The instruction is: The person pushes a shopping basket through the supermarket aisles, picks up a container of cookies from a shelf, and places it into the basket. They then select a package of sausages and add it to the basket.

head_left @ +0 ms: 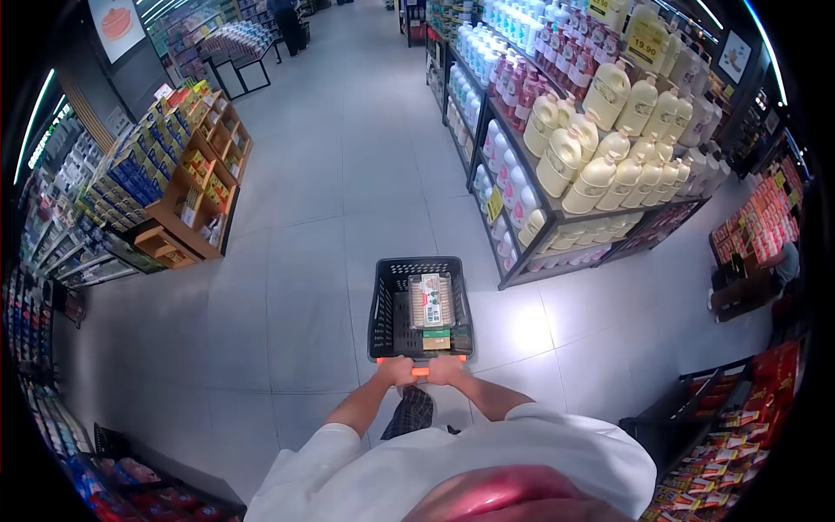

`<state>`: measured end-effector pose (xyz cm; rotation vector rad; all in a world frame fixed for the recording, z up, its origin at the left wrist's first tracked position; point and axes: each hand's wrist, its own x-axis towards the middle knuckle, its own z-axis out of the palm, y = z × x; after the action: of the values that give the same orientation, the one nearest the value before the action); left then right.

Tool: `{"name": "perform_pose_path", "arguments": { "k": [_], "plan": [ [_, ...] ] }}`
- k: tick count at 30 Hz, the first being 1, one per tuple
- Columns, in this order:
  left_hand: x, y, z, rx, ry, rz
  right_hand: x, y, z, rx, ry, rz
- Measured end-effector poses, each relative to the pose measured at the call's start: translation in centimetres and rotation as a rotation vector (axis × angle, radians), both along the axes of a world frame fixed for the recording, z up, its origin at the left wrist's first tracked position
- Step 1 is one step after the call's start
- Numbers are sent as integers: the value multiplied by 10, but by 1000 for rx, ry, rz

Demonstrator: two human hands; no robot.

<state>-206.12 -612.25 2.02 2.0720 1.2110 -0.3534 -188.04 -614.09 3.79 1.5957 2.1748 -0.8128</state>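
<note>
Both of my hands grip the orange handle (421,371) of a black shopping basket cart (379,304). My left hand (397,371) is closed round the handle's left part, and my right hand (447,370) round its right part. A short stretch of orange shows between them. Inside the black basket lies a clear plastic pack with a printed label (431,300), its contents brownish and in rows. Nearer to me in the basket is a small green and tan box (437,338). My fingertips under the handle are hidden.
Ahead on the right stands a shelf rack (522,271) of cream, pink and white pump bottles. A wooden display (196,213) with boxed goods is on the left. Grey tiled floor (304,174) runs between them. One person (285,22) stands far ahead, another (785,263) at far right.
</note>
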Motion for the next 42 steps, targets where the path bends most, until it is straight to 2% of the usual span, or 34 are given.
{"name": "perform_pose_path", "arguments": {
  "k": [7, 13, 16, 19, 20, 24, 27, 33, 37, 38, 39, 40, 41, 42],
  "plan": [
    [12, 119, 22, -72, -51, -39, 12, 114, 5, -5, -25, -21],
    [14, 217, 18, -32, -75, 9, 13, 216, 19, 32, -3, -39],
    [15, 265, 27, 9, -90, 63, 21, 269, 5, 108, 43, 9],
    [19, 321, 46, -90, 37, 81, 19, 327, 2, 66, 31, 29],
    [20, 337, 31, -55, 31, 83, 19, 345, 8, 43, 7, 36],
    [26, 403, 42, -32, 61, 87, 23, 414, 19, 27, 14, 63],
    [21, 452, 28, -23, 52, 69, 19, 464, 28, -6, 39, 49],
    [17, 546, 37, 108, 63, 71, 12, 565, 51, -22, 53, 47],
    [7, 617, 26, 191, 77, 15, 3, 634, 44, 20, 34, 29],
    [7, 636, 22, 199, 106, 63, 2, 654, 44, 5, 34, 21],
    [21, 656, 59, 154, 161, 153, 1, 674, 46, -11, 33, 11],
    [27, 674, 116, 102, 225, 239, 0, 695, 32, -2, 36, 63],
    [23, 712, 159, 38, -64, 143, -4, 713, 21, 52, 50, 45],
    [19, 737, 201, 224, -460, 173, -4, 735, 15, 112, 53, 33]
  ]
}}
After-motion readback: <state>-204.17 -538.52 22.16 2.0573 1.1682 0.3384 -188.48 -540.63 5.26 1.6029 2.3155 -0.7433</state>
